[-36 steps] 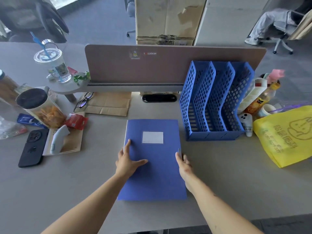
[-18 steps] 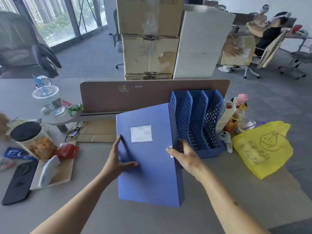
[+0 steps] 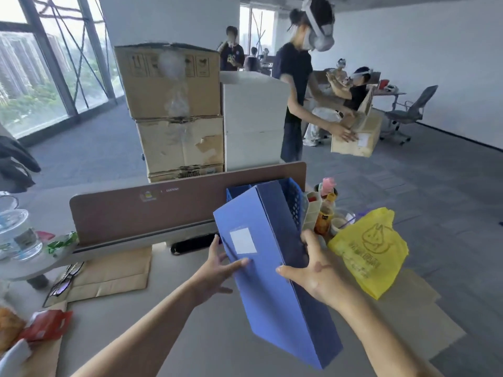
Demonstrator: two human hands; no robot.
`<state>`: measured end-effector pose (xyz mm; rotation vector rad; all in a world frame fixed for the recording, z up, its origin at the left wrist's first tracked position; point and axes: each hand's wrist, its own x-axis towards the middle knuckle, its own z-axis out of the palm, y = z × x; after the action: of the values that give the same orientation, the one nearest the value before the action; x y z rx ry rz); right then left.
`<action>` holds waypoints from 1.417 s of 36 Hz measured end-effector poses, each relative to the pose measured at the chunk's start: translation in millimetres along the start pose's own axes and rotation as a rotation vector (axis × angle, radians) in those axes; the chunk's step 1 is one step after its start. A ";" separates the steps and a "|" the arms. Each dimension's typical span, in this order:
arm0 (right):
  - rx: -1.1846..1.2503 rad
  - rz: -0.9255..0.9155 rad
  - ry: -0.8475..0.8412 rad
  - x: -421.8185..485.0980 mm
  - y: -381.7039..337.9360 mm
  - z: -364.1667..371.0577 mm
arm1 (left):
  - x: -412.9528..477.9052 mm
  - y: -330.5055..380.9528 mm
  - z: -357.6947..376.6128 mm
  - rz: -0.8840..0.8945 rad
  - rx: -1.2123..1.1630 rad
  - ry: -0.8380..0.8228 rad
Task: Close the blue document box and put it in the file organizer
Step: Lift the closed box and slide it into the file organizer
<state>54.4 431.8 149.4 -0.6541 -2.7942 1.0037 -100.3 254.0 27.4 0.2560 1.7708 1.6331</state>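
Observation:
The blue document box (image 3: 272, 303) is closed, lifted off the desk and tilted on edge, its white label facing left. My left hand (image 3: 217, 270) grips its left face, thumb on the front. My right hand (image 3: 313, 270) clasps the darker spine side. The box's top end overlaps the blue mesh file organizer (image 3: 295, 202), which stands behind it against the brown desk divider (image 3: 141, 210) and is mostly hidden.
A yellow plastic bag (image 3: 373, 254) lies right of the box, bottles (image 3: 324, 216) beside the organizer. Brown paper bag (image 3: 114, 270), glasses (image 3: 65, 281), a red packet (image 3: 46, 325) and a water cup (image 3: 16, 235) lie left. Stacked cardboard boxes (image 3: 174, 112) and a person stand beyond the divider.
The box went from flat on the desk to lifted and turned on edge, moving right and up toward the organizer. Both hands kept hold; the view tilted up.

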 end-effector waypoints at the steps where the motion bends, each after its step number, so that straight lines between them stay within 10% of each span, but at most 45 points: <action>1: -0.026 -0.009 0.031 -1.3 -0.3 -2.1 | 3.8 9.3 6.6 -0.010 -0.030 -0.022; 17: 0.099 -0.224 0.390 38.0 16.8 15.3 | 59.3 110.5 17.5 0.106 0.022 -0.153; 51: 0.625 -0.096 0.254 132.4 56.1 160.2 | 97.6 92.4 -18.9 0.396 0.434 -0.022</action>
<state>-82.5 433.7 -16.8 -0.5045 -2.0979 1.5385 -211.8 312.6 77.9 0.8671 2.1439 1.4678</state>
